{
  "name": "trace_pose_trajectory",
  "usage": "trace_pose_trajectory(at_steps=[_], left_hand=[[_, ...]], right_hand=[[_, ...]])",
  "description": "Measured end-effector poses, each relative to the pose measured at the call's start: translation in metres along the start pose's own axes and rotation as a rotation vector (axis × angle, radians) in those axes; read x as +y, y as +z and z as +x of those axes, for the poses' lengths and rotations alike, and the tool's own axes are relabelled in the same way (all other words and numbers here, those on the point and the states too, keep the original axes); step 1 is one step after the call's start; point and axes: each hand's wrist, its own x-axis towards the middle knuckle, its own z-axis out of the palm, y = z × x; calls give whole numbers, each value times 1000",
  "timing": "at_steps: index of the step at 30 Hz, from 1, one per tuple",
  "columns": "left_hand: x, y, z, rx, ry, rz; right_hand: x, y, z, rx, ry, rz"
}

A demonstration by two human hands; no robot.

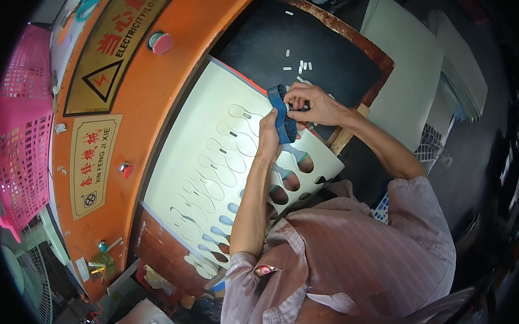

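My left hand (pixel 268 134) grips a blue, sole-shaped cutting die (pixel 281 120) by its near side and holds it up over a white sheet (pixel 194 115). Against the die's open side, my right hand (pixel 318 105) has its fingers curled in a pinch; what they hold, if anything, is too small to make out. Rows of sole-shaped outlines are cut in the sheet, and along its near edge there are sole-shaped holes (pixel 279 194). Beyond the die, several small white pieces (pixel 302 65) lie scattered on a black board (pixel 258 40).
An orange machine beam (pixel 131 104) with a red push button (pixel 161 43) runs along the left. A stack of pale sheets (pixel 404 52) stands at the right. Far left are a pink plastic basket (pixel 20 135) and a fan (pixel 32 283).
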Motion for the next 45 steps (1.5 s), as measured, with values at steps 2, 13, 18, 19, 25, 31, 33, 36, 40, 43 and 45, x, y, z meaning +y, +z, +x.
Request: trace_pose_trajectory(at_steps=[2, 13, 18, 19, 25, 31, 33, 36, 40, 43, 45], left_hand=[[-2, -2, 0, -19, -8, 2], [5, -8, -8, -197, -38, -305], [4, -7, -14, -161, 2, -307], [4, -7, -17, -128, 24, -300], [-7, -33, -72, 258, 242, -83], [-15, -52, -79, 346, 155, -12], [-14, -52, -76, 250, 131, 24], [-9, -51, -72, 199, 58, 41], [-6, -51, -70, 152, 59, 25], [-9, -53, -70, 137, 78, 14], [-12, -52, -71, 158, 88, 23]], right_hand=[[1, 1, 1, -27, -18, -33], [-5, -18, -15, 483, 92, -339], [-23, 6, -22, 463, -174, -270], [-25, 12, -22, 462, -134, -230], [-23, 57, 4, 272, -110, -334], [-3, 91, 51, 112, -250, -531], [6, 92, 59, 75, -270, -599], [17, 88, 67, 42, -320, -544], [27, 59, 77, 187, -122, -354], [25, 13, 68, 407, 153, -288], [15, -1, 51, 542, 73, -530]])
